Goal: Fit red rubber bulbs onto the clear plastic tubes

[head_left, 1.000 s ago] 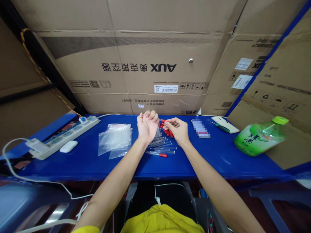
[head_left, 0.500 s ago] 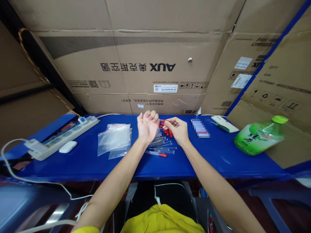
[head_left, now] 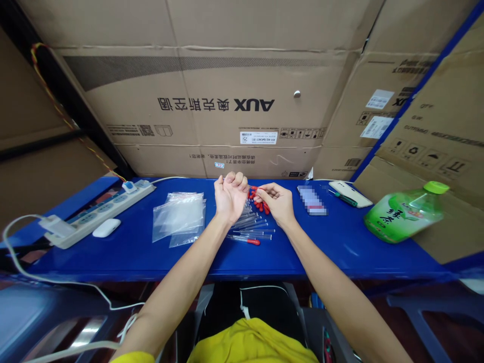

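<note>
To my right I see 1 green bottle (head_left: 403,216) (its cap (head_left: 436,187) lime); to my left, 1 power strip (head_left: 103,207) near a white case (head_left: 106,228).

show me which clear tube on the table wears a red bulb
The clear tube nearest the front edge of the blue table: a red bulb caps its right end, while neighbouring tubes have bare right ends.

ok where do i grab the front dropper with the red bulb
Probably by its red bulb, right hand, once free, coming from the front right: the dropper lies flat nearest the table's front edge, bulb pointing right, its clear tube running left toward the left forearm.
</note>
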Demonstrator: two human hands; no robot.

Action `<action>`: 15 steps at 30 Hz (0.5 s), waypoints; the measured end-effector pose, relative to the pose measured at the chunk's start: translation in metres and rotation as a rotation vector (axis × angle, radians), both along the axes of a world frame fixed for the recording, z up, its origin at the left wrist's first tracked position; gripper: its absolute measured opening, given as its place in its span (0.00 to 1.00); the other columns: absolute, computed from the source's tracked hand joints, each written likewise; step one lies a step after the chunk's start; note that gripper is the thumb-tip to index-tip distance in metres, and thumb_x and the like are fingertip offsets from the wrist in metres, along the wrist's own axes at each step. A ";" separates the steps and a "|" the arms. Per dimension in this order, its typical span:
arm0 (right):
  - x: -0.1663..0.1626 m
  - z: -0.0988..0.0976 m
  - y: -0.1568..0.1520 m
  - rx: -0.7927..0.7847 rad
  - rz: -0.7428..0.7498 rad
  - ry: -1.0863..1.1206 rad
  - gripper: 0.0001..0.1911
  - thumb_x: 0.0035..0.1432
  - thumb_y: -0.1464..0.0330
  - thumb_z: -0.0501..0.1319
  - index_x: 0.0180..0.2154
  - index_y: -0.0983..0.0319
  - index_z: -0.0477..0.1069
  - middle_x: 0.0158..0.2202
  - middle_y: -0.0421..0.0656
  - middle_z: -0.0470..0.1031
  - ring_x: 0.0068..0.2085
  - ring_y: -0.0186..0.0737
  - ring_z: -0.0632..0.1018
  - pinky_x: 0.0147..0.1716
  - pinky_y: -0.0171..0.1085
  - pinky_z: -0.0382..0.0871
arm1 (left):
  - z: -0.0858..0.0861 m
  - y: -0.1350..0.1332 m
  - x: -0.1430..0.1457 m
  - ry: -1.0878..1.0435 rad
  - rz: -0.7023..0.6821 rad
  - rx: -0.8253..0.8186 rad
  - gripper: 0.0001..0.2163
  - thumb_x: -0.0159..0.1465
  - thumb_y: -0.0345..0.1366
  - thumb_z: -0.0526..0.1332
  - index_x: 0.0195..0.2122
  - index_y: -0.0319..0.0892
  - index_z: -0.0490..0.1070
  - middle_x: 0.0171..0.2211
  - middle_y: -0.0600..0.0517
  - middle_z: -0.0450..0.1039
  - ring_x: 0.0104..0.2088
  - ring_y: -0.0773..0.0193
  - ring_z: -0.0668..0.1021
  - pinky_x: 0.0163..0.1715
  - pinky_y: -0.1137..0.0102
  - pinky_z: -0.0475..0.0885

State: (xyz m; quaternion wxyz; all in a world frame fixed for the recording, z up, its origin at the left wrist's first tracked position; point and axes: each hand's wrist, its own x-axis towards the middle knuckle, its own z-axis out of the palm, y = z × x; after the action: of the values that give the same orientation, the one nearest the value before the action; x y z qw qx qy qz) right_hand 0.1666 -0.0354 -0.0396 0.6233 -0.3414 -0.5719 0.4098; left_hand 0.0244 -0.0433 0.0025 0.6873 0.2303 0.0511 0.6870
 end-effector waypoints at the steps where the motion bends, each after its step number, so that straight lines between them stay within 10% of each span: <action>1: 0.000 0.000 0.000 -0.001 0.004 0.002 0.17 0.51 0.55 0.72 0.33 0.61 0.77 0.27 0.43 0.81 0.28 0.41 0.83 0.31 0.38 0.79 | 0.000 0.000 0.001 -0.007 -0.001 0.000 0.15 0.73 0.41 0.45 0.28 0.44 0.51 0.25 0.55 0.49 0.24 0.66 0.61 0.26 0.70 0.63; 15: -0.003 0.002 -0.002 0.015 0.035 0.048 0.21 0.49 0.56 0.74 0.42 0.60 0.79 0.33 0.43 0.83 0.32 0.41 0.84 0.38 0.41 0.80 | 0.003 0.001 -0.007 -0.033 -0.005 0.027 0.16 0.73 0.42 0.44 0.28 0.43 0.51 0.25 0.55 0.50 0.24 0.66 0.61 0.26 0.70 0.63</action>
State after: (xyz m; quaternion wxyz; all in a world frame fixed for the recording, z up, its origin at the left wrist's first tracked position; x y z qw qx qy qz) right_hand 0.1639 -0.0377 -0.0378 0.6323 -0.3167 -0.5656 0.4243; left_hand 0.0176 -0.0428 0.0055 0.6866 0.2285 0.0298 0.6895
